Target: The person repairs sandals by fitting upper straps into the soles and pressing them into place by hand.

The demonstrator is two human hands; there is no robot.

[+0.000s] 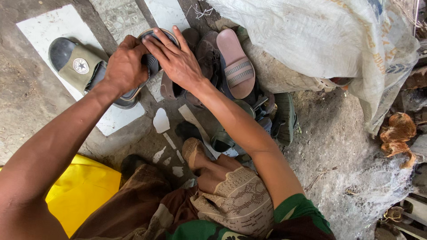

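Both hands on a dark sandal (147, 62), just right of the olive slide (80, 66).

Left hand (124, 66) clamps its strap; right hand (175, 58) lies on it, fingers spread. Likely light, bendy rubber; grip the sole edge.

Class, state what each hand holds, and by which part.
Both grip one dark slide sandal: left hand closed around its strap, right hand flat over its toe end.
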